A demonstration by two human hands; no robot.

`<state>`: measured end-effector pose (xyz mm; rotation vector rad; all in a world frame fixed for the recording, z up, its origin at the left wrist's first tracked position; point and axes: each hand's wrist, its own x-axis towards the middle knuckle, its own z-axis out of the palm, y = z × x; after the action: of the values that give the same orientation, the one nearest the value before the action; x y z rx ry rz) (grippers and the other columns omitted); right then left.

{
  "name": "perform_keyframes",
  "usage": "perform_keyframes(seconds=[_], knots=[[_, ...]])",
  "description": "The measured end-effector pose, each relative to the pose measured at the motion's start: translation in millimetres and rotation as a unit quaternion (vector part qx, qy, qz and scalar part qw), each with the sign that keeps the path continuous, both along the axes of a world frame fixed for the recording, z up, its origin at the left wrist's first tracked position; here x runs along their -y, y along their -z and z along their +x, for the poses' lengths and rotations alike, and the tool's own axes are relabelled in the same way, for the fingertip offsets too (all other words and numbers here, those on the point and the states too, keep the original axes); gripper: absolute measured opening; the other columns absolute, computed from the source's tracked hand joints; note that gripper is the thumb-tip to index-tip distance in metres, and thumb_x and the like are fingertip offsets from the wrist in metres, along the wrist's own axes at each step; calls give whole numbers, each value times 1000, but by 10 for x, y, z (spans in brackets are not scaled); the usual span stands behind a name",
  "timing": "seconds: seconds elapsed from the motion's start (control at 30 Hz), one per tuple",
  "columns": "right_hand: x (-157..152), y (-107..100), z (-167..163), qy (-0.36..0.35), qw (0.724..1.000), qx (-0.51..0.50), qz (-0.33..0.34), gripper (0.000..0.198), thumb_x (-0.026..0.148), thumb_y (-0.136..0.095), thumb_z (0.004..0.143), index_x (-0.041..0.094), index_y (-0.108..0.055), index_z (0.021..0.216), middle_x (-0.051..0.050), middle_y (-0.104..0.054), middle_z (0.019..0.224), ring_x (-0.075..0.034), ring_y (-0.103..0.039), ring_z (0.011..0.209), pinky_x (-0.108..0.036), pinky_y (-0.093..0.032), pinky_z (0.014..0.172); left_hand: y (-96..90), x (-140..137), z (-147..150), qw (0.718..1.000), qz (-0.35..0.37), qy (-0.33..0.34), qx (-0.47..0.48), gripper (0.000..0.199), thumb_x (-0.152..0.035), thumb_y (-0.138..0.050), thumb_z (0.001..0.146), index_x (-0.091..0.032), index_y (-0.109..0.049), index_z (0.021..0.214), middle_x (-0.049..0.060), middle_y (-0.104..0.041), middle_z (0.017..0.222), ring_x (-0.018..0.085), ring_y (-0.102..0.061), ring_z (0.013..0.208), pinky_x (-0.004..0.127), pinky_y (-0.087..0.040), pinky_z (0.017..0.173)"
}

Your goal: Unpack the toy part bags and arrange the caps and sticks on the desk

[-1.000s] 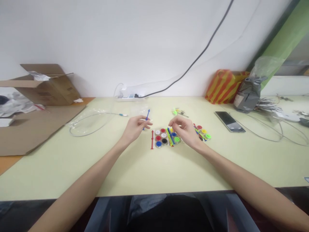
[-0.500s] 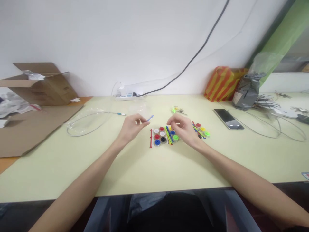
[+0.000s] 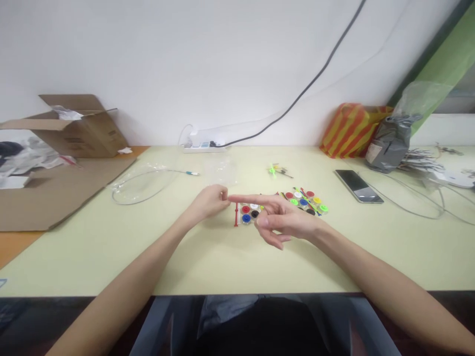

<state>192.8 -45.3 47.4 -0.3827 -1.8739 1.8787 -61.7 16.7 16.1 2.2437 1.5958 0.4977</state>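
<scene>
My left hand [image 3: 211, 201] is above the table left of the game pieces, thumb and fingers pinched together; whatever they hold is hidden. My right hand [image 3: 280, 217] reaches across the pieces with its index finger stretched out, the tip at the left fingertips. Its thumb and other fingers are loosely apart, and no object shows in them. Beneath lie round plastic discs on clear bases, among them a blue disc [image 3: 246, 218] and a red disc [image 3: 245, 209]. A red arrow-ended stick [image 3: 236, 215] lies left of them. More discs and coloured sticks, including a yellow disc [image 3: 317, 200], lie to the right, partly covered.
Behind the pieces lies a bright green plastic bit [image 3: 272, 171] with thin sticks. A phone [image 3: 358, 186] is at right, near a striped bag [image 3: 345, 129]. At left are a cable [image 3: 148, 198] and a cardboard box [image 3: 89, 131]. A power strip [image 3: 202, 148] sits against the wall.
My right hand has moved left over the discs and stretched out its index finger to my left hand. The small blue stick seen in my left fingers is now out of sight.
</scene>
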Motion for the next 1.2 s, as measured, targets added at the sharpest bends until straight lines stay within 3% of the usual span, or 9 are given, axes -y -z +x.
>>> perform_keyframes(seconds=[0.07, 0.17, 0.27, 0.37, 0.7, 1.2], knots=[[-30, 36, 3, 19, 1000, -2, -8, 49, 44, -61, 97, 19, -60, 138, 9, -51, 47, -5, -28, 35, -21, -23, 40, -3, 3, -3, 1000, -13, 4, 3, 29, -32, -63, 77, -21, -47, 56, -2, -52, 54, 15, -46, 52, 27, -28, 50], [-150, 140, 12, 120, 992, -25, 11, 34, 39, -65, 94, 15, -70, 118, 12, -38, 41, -5, -25, 37, -22, -23, 44, -18, 12, 3, 996, -87, 2, 34, 36, -46, -68, 79, -20, -51, 60, -2, -55, 50, 14, -48, 46, 26, -32, 47], [-249, 218, 23, 208, 977, -28, 30, 25, 34, -63, 94, 14, -72, 106, 12, -35, 42, -6, -23, 40, -22, -22, 45, -49, 31, 17, 984, -170, -1, 63, 47, -59, -70, 79, -21, -49, 61, 2, -62, 52, 15, -52, 43, 26, -36, 45], [-271, 234, 24, 258, 965, -9, 53, 22, 28, -59, 93, 13, -72, 102, 11, -35, 43, -6, -23, 41, -22, -20, 45, -73, 45, 25, 979, -194, 0, 59, 54, -67, -68, 79, -21, -48, 59, 4, -64, 53, 15, -52, 42, 26, -37, 43], [-229, 204, -4, 274, 955, 27, 115, 21, 24, -54, 94, 14, -72, 100, 9, -38, 46, -7, -29, 43, -21, -23, 44, 44, 89, 150, 999, -18, 38, -6, 58, -70, -56, 89, -19, -53, 60, -1, -55, 54, 14, -44, 50, 28, -27, 52], [-265, 225, 17, 268, 953, 35, 136, 21, 26, -52, 96, 14, -69, 99, 9, -41, 47, -6, -32, 42, -20, -26, 44, 8, 133, 172, 995, -24, 43, -83, 58, -66, -45, 95, -20, -49, 59, 1, -53, 55, 15, -42, 50, 30, -25, 54]])
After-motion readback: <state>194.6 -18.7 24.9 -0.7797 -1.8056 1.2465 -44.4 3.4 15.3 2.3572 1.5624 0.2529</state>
